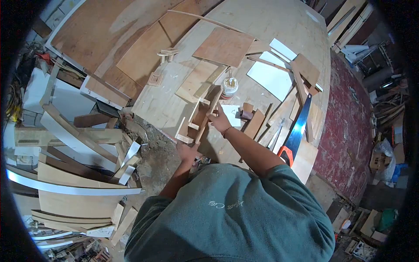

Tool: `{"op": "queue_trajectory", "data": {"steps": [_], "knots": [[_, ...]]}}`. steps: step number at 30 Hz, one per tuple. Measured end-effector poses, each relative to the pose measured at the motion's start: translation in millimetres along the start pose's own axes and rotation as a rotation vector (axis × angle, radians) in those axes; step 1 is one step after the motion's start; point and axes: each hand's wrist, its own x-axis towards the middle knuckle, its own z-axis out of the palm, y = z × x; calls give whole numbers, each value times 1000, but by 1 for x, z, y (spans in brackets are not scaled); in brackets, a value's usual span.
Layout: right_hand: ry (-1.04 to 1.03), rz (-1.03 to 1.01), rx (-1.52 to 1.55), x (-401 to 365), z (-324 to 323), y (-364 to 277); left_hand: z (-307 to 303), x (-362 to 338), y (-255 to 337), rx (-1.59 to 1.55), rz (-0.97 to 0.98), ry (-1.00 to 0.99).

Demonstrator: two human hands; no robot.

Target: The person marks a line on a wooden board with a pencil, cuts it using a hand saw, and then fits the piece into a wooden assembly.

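A small wooden box frame (193,125) with short blocks inside stands near the front edge of the workbench. Along its right side runs a long, narrow wooden panel (211,108). My left hand (187,152) is closed around the panel's near end, with some fingers hidden. Farther up, my right hand (220,120) grips the same panel from the right, fingertips over its top edge. Just past the panel's far end is an open jar (230,86) with whitish contents. A roll of brown sandpaper (246,114) lies right of my right hand.
The plywood workbench (279,15) carries a brown board (224,46), white sheets (270,77) and wood offcuts (254,124). A handsaw (298,126) with an orange handle lies at right. Curved wooden pieces (74,135) are piled at left.
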Motion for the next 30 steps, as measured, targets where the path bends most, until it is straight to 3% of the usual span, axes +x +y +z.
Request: {"op": "queue_trajectory", "data": {"steps": [1,3,4,8,10,14,17,23,30], "knots": [[-1,0,-1,-2,-2,-14,1,-1,-2,-22,32,35],[-111,279,178,-4,-7,-33,4,2,-7,-59,-64,-17],[-115,269,161,-2,-4,-32,5,4,-8,-98,-159,-67],[-139,290,84,-3,3,-43,-8,3,8,-192,-168,-70],[-111,308,122,-5,6,-45,-6,3,6,-181,52,95],[-142,347,76,-3,6,-46,-5,3,-1,-136,-22,13],[-144,370,159,-2,8,-43,9,4,-17,-81,69,9],[-135,379,162,-7,10,-53,2,5,-8,-115,-110,-159],[-123,364,105,-8,13,-51,23,3,-31,-110,35,-28]]}}
